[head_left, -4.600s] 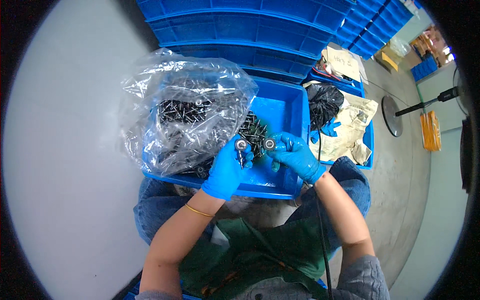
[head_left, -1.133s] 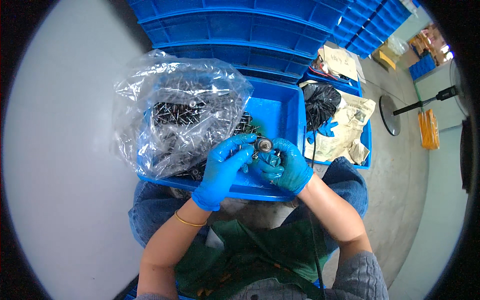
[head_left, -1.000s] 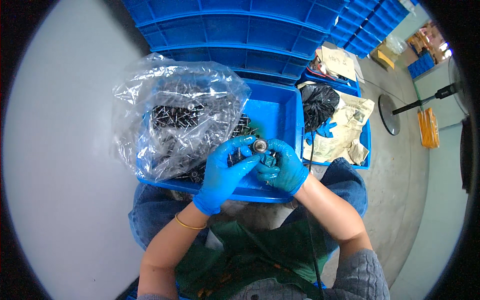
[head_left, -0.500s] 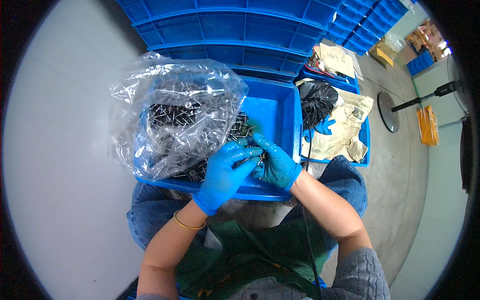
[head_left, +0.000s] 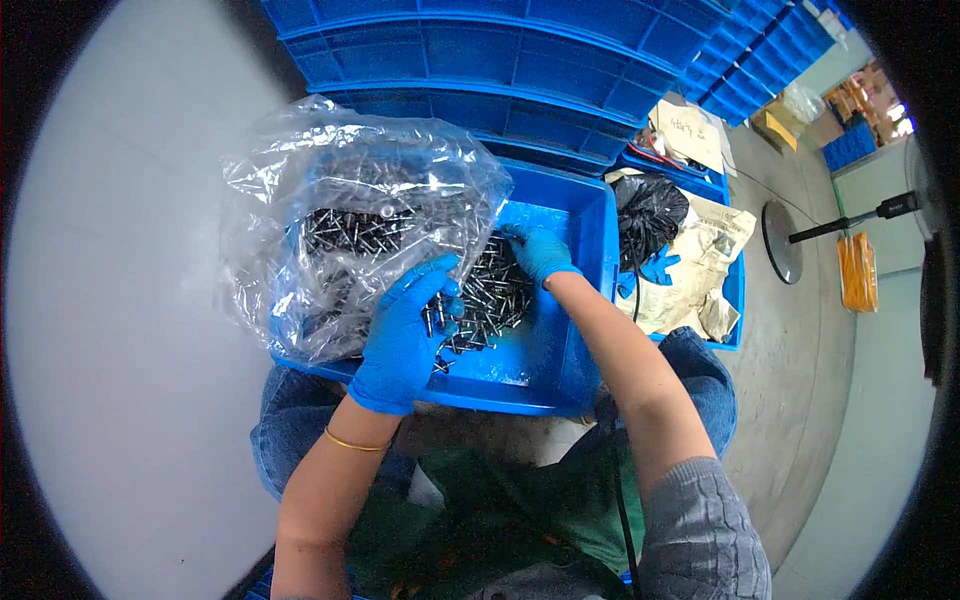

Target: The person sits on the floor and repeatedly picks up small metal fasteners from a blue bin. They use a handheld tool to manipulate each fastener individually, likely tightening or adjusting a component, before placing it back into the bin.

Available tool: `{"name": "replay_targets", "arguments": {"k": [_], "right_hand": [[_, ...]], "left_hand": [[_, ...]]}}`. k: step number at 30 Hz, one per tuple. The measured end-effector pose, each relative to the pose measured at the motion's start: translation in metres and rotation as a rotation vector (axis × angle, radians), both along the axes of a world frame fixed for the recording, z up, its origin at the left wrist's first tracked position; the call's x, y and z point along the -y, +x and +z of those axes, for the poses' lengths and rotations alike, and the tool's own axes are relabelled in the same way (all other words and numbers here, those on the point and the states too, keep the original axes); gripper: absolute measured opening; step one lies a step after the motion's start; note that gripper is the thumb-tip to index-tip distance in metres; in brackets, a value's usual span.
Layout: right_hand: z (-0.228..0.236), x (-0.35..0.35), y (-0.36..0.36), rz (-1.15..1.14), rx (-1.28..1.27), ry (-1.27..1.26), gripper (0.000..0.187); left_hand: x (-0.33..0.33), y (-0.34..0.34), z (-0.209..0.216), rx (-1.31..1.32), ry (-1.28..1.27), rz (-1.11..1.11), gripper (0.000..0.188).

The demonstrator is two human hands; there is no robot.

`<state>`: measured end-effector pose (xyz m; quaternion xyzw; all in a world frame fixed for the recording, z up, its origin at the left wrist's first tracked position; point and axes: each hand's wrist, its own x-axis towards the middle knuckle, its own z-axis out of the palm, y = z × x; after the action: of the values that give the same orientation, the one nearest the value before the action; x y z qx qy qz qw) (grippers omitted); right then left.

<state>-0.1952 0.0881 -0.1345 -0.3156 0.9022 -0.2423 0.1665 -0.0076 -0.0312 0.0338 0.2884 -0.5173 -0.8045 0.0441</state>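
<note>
Loose metal pins [head_left: 490, 300], dark with silvery ends, lie heaped in a blue plastic tray [head_left: 567, 372] before me. My left hand [head_left: 398, 325], in a blue glove, is over the tray's front with its fingers curled around a few of these pins. At the far edge of the heap is my right hand [head_left: 541, 254], also gloved in blue; its fingers are bent together against the pins, and what they hold is hidden. A clear plastic bag [head_left: 400, 160] covers the tray's left part, with more pins inside it.
Stacked blue crates [head_left: 470, 55] rise right behind the tray. To the right, a low blue bin [head_left: 738, 300] carries brown paper, a black plastic bag [head_left: 648, 212] and a crumpled blue glove [head_left: 658, 268]. A stand with a round base [head_left: 780, 243] is farther right; a white wall [head_left: 140, 300] borders the left.
My hands, close together over the tray before, have parted. The right has gone away from me to the far side of the heap; the left has shifted slightly left, uncovering the pins.
</note>
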Motion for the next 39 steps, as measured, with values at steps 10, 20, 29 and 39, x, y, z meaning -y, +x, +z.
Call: {"name": "replay_targets", "arguments": {"k": [10, 20, 29, 39], "right_hand": [[-0.005, 0.006, -0.017, 0.112, 0.195, 0.275, 0.025], [0.109, -0.042, 0.041, 0.115, 0.341, -0.3, 0.019], [0.166, -0.065, 0.107, 0.19, 0.132, -0.607, 0.022], [0.166, -0.057, 0.108, 0.216, 0.051, -0.633, 0.021]], "left_hand": [[0.0, -0.004, 0.003, 0.01, 0.213, 0.052, 0.025], [-0.015, -0.003, -0.021, 0.167, 0.356, 0.049, 0.021], [-0.034, 0.001, 0.013, -0.077, 0.16, -0.272, 0.021], [-0.033, 0.003, 0.017, -0.171, -0.17, -0.314, 0.03]]}}
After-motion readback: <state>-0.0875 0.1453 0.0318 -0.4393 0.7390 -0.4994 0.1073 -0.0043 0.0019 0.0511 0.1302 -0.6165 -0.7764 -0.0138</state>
